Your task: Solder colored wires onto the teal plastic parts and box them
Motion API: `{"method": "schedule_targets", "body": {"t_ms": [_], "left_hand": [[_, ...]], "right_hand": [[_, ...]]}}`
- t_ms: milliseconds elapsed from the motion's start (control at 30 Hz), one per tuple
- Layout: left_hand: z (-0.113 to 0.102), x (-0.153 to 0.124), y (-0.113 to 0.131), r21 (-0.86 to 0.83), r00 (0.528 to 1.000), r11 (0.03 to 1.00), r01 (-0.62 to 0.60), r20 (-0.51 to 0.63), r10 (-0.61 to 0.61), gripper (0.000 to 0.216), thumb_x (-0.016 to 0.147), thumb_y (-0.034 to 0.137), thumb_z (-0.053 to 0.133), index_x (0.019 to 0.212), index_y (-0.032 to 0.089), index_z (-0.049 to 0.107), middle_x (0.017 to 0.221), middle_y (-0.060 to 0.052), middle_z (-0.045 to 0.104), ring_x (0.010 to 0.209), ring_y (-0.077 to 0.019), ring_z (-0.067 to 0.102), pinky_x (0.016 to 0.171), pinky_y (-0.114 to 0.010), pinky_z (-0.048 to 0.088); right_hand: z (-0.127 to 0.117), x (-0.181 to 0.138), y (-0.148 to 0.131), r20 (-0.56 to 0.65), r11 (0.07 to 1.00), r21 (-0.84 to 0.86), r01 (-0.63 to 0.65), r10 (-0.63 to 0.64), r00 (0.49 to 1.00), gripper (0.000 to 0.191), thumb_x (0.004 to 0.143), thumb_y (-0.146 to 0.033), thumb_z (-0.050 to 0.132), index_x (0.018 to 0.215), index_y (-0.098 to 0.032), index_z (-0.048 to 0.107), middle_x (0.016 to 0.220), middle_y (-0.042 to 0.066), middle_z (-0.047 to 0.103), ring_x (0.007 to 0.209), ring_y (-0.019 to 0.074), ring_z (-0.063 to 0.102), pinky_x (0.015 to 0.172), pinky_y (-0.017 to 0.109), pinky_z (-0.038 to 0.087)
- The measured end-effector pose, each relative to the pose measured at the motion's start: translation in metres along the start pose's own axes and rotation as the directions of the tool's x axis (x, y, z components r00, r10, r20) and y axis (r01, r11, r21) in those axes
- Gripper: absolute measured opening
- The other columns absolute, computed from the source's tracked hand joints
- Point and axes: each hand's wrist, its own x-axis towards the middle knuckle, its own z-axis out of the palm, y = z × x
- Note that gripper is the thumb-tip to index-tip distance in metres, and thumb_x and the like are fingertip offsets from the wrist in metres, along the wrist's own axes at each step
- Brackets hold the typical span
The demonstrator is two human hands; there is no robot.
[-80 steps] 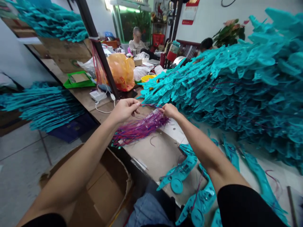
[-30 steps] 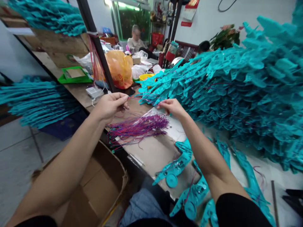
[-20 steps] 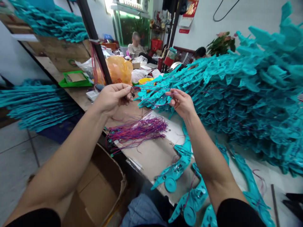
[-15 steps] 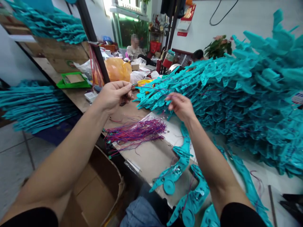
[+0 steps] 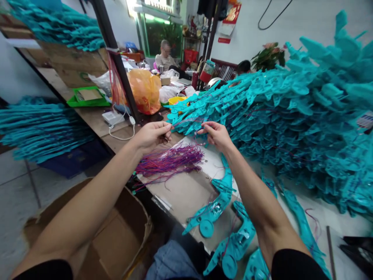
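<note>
- My left hand pinches thin wires, thumb against forefinger, just beyond the bundle.
- My right hand, past the bundle's right end, pinches the wires too; how firmly, I can't tell.
- Swung farther from the bundle, the wires could snag on the pile.
- A slack pinch could drop them into the bundle, tangling strands.

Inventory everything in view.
thin wires: several, reddish, picture centre
wire bundle: one, purplish, centre, on table
plastic parts: uncountable, teal, heaped right, stacked left, loose lower right
open carton: one, brown, lower left
crate: one, blue, far left
tray: one, green, table's left
large bag: one, orange, right of tray
tub: one, yellow, right of bag
plant: one, green, background right
other people: two, one in beige, background
left hand: one, bare, pinching wires
right hand: one, bare, pinching wires
</note>
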Motion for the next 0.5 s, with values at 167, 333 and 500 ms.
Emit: {"method": "schedule_targets", "body": {"t_ms": [167,333,500], "left_hand": [[0.002,-0.005,-0.004,-0.152,0.998,0.988,0.002,0.056,0.007,0.029,0.068,0.027,0.076,0.087,0.015,0.058,0.06,0.004,0.051,0.055,-0.0092,0.054,0.05,-0.02,0.041],[0.026,-0.006,-0.032,-0.003,0.995,0.996,0.087,0.047,-0.087,0.037,0.063,0.02,0.077,0.096,0.014,0.062,0.059,0.005,0.055,0.046,-0.0058,0.045,0.046,-0.019,0.033],[0.047,0.002,-0.05,0.219,0.992,0.973,0.071,0.088,-0.092,0.032,0.068,0.029,0.075,0.095,0.011,0.071,0.051,0.005,0.053,0.044,-0.0054,0.036,0.044,-0.021,0.025]], "right_hand": [[-0.001,-0.006,-0.021,-0.063,0.98,0.181,0.078,-0.067,0.996,0.038,0.075,-0.051,0.069,0.091,-0.017,0.061,0.09,0.008,0.075,0.032,0.0014,0.033,0.032,0.02,0.023],[0.011,-0.017,-0.032,-0.057,0.963,0.244,0.115,-0.104,0.993,0.043,0.073,-0.056,0.069,0.091,-0.018,0.061,0.09,0.007,0.075,0.033,0.001,0.031,0.034,0.02,0.024],[0.024,-0.024,-0.035,-0.058,0.95,0.274,0.151,-0.14,0.988,0.046,0.07,-0.058,0.071,0.09,-0.018,0.062,0.085,0.005,0.074,0.033,0.0015,0.031,0.033,0.021,0.022]]}}
